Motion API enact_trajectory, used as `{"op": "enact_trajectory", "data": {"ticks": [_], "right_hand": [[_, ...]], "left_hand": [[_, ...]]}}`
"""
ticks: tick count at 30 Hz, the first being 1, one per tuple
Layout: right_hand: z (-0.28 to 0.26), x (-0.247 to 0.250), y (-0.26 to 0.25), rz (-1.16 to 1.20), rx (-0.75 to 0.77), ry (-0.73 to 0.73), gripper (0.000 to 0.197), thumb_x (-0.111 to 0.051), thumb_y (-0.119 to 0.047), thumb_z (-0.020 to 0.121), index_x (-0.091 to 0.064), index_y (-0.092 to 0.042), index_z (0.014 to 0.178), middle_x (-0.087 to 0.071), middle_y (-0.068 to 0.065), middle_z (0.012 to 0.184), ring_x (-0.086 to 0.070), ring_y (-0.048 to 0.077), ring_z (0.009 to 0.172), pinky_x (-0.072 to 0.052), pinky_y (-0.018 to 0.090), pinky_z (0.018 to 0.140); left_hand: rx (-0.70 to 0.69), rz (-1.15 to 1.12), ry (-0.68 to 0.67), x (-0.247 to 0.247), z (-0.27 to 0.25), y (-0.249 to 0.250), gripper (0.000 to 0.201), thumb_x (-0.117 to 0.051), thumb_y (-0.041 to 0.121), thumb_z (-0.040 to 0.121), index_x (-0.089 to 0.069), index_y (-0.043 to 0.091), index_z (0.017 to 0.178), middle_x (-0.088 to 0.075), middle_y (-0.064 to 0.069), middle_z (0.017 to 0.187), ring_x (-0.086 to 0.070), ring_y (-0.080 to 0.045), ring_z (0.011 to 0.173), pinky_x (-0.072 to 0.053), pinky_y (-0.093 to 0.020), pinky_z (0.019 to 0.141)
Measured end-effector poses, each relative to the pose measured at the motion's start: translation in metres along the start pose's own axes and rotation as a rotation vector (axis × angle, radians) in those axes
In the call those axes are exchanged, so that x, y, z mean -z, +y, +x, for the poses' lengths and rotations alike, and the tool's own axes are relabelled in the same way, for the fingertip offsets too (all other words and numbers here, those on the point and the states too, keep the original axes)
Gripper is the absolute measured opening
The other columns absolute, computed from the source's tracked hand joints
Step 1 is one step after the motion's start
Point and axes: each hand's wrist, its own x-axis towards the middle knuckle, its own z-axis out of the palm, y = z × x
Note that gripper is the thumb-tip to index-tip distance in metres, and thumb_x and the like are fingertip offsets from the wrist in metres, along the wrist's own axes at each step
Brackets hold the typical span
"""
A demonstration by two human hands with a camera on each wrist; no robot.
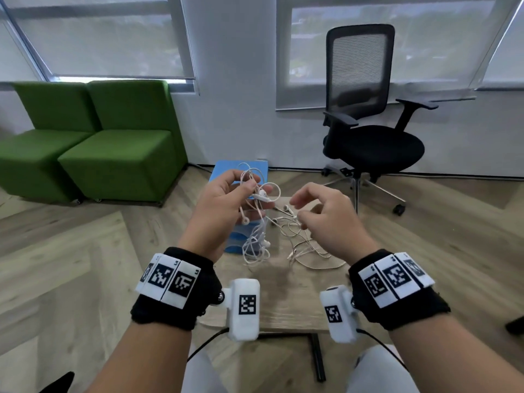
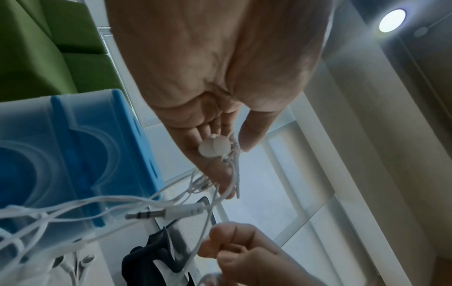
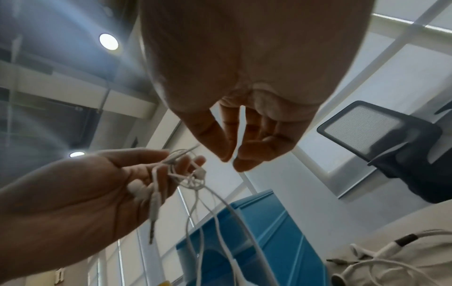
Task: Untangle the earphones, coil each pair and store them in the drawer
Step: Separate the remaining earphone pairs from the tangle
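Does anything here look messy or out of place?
Yes: the earphones. The left hand holds a knotted white bunch whose cords dangle to the table. A second pair sprawls loose on the table beside the blue drawer box. The right hand hovers over it; nothing looks damaged.

White earphones [image 1: 256,219]: smooth glossy plastic cables, shiny metal jack plug [image 2: 144,214]. Drawer unit [image 1: 241,239]: blue semi-translucent plastic. Table [image 1: 283,302]: matt wood grain. Office chair [image 1: 365,109]: black mesh back, fabric seat. Green seats [image 1: 113,154]: matt cloth.
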Motion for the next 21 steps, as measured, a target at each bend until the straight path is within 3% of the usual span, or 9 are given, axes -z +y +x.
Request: {"op": "enact_trajectory", "data": {"ticks": [2,4,8,12,14,18,21], "right_hand": [[-0.006,-0.005,-0.008,0.050,0.024,-0.065,0.021,-0.069,-0.002,0.083,-0.071,-0.023,0.084,-0.067,-0.024,0.070,-0.060,0.005,0.057,-0.043,0.014,0.059],[-0.009,-0.011,-0.010,0.082,0.056,-0.171,0.019,-0.073,-0.005,0.085,-0.072,-0.024,0.085,-0.066,-0.023,0.070,-0.057,0.000,0.057,-0.041,0.010,0.059],[-0.011,-0.022,-0.009,0.087,0.117,-0.261,0.020,-0.076,-0.016,0.093,-0.070,-0.028,0.077,-0.066,-0.010,0.068,-0.055,0.002,0.057,-0.045,0.020,0.061],[-0.012,-0.015,-0.010,0.152,0.117,-0.296,0.012,-0.075,-0.015,0.094,-0.074,-0.015,0.082,-0.070,0.006,0.071,-0.058,0.012,0.060,-0.050,0.031,0.062],[-0.009,-0.011,-0.012,0.164,0.119,-0.299,0.011,-0.075,-0.013,0.094,-0.075,-0.011,0.083,-0.069,0.011,0.074,-0.056,0.015,0.061,-0.049,0.032,0.062],[-0.004,-0.011,-0.014,0.195,0.151,-0.270,0.014,-0.078,-0.019,0.093,-0.076,-0.015,0.079,-0.072,0.013,0.075,-0.056,0.017,0.057,-0.050,0.034,0.060],[-0.004,-0.014,-0.016,0.239,0.162,-0.170,0.015,-0.078,-0.016,0.092,-0.079,-0.023,0.078,-0.075,0.011,0.078,-0.060,0.032,0.060,-0.054,0.047,0.061]], "left_hand": [[0.003,-0.020,-0.005,-0.001,0.000,0.000,0.012,-0.054,0.013,0.106,-0.061,0.005,0.111,-0.077,-0.017,0.109,-0.076,-0.038,0.093,-0.061,-0.040,0.078],[0.016,-0.041,-0.009,-0.003,0.000,0.001,0.014,-0.052,0.015,0.106,-0.061,0.005,0.112,-0.077,-0.017,0.110,-0.076,-0.038,0.094,-0.061,-0.041,0.079],[0.027,-0.064,-0.019,-0.004,0.000,0.005,0.023,-0.042,0.022,0.109,-0.061,0.009,0.112,-0.076,-0.017,0.112,-0.075,-0.035,0.091,-0.058,-0.041,0.075],[0.048,-0.103,-0.045,-0.002,0.000,0.003,0.038,-0.029,0.025,0.110,-0.061,0.010,0.121,-0.075,-0.017,0.115,-0.073,-0.032,0.091,-0.054,-0.040,0.076],[0.053,-0.115,-0.067,-0.002,0.000,0.000,0.042,-0.026,0.026,0.110,-0.062,0.010,0.125,-0.075,-0.017,0.117,-0.073,-0.032,0.093,-0.054,-0.041,0.078],[0.031,-0.087,-0.101,-0.002,-0.001,-0.003,0.040,-0.029,0.019,0.106,-0.063,0.014,0.127,-0.074,-0.015,0.120,-0.072,-0.034,0.101,-0.056,-0.045,0.086],[0.013,-0.048,-0.113,-0.002,0.000,-0.004,0.039,-0.032,0.010,0.106,-0.062,0.016,0.131,-0.074,-0.012,0.121,-0.072,-0.035,0.105,-0.058,-0.044,0.084]]}}
